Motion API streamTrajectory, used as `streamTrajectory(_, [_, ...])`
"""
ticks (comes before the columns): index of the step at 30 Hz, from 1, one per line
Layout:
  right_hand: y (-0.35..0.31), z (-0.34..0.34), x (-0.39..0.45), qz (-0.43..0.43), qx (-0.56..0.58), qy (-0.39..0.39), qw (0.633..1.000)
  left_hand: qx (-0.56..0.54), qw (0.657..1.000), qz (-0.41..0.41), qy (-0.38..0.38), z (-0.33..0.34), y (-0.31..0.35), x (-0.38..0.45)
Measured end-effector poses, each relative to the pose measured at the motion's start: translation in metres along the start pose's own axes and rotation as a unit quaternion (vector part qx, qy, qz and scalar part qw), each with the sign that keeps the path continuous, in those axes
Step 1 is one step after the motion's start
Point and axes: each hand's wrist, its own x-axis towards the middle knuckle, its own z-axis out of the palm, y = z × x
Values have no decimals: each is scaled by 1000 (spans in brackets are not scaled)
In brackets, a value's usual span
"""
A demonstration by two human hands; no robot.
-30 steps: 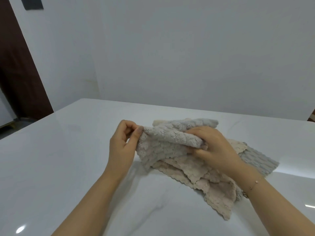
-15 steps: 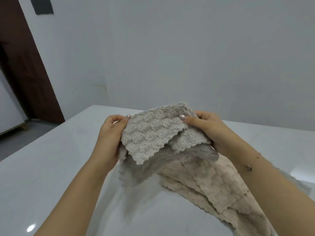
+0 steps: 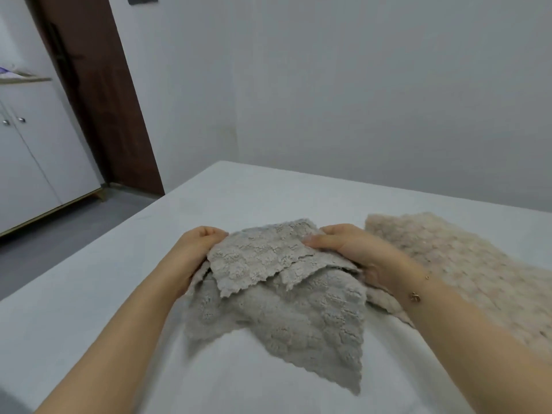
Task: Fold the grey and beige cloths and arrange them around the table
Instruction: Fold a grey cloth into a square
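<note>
A fluffy grey cloth (image 3: pixel 283 318) hangs between both hands above the white table (image 3: pixel 89 294). Its top part is folded over toward me, and its lower corner droops onto the table. My left hand (image 3: pixel 194 249) grips the cloth's upper left edge. My right hand (image 3: pixel 346 249) pinches the upper right edge, thumb on top. A beige cloth (image 3: pixel 466 264) lies spread out on the table to the right, partly under my right forearm.
A white wall stands just behind the table's far edge (image 3: pixel 358 180). At the left are a dark brown door (image 3: pixel 98 100) and a white cabinet (image 3: pixel 35 162) on the grey floor.
Both hands have lifted the grey cloth off the beige one and carried it left. The beige cloth now lies apart on the right. The view has turned left.
</note>
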Motion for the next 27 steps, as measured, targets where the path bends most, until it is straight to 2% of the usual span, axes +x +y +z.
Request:
streamTrajectory(2, [13,12,15,-20,-104,60,993,59,998,9,15,-8,-21,10])
streamTrajectory(6, [29,25,39,-89,-265,116,953,139,983,106,54,-20,-42,26])
streamTrajectory(11, [40,24,43,-177,-343,179,905,169,962,207,65,-28,-40,25])
streamTrajectory(13, [35,21,34,-224,-340,171,897,189,943,272,36,-32,-34,17])
streamTrajectory(15, [26,15,20,-240,-358,139,891,225,927,300,-32,-31,-27,4])
streamTrajectory(18, [19,12,3,-184,-426,34,885,298,896,296,-145,-26,-27,-6])
streamTrajectory(20, [20,17,-1,-146,-465,-5,873,365,866,283,-192,-26,-32,-3])
streamTrajectory(22, [22,24,0,-132,-502,-9,855,429,834,272,-216,-26,-40,2])
streamTrajectory(24, [23,29,2,-134,-523,-3,842,452,819,277,-218,-23,-45,5])
streamTrajectory(27, [25,30,3,-157,-529,8,834,425,836,296,-181,-20,-47,9])
